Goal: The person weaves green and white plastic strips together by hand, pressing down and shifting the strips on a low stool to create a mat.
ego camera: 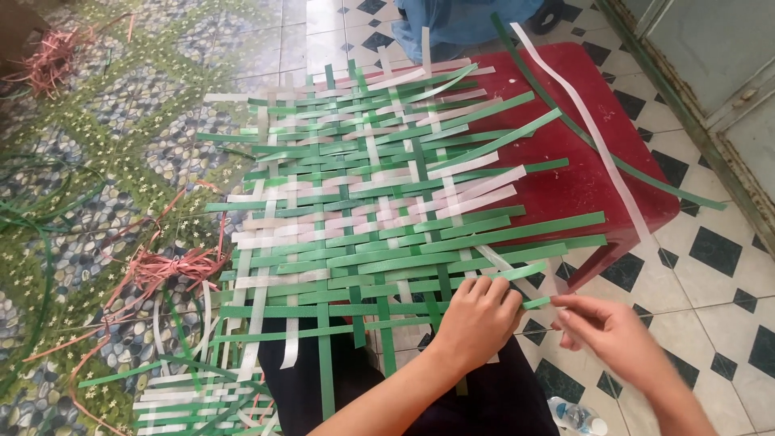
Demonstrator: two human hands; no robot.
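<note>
Green strip point(534, 303): short free end of a plastic weaving strip, projecting from the near edge of the woven mat point(379, 202) (green and white strips, plain weave). Right hand point(615, 333): fingers point(565, 313) pinched on the strip's tip. Left hand point(478, 316): fingers curled down, pressing the mat's near edge just beside the strip. Beyond the fingers: red plastic stool point(581, 173) carrying the mat's far half. Left of the fingers: loose pink strips point(165, 270) on patterned floor. Below the right hand: clear bottle point(577, 417).
</note>
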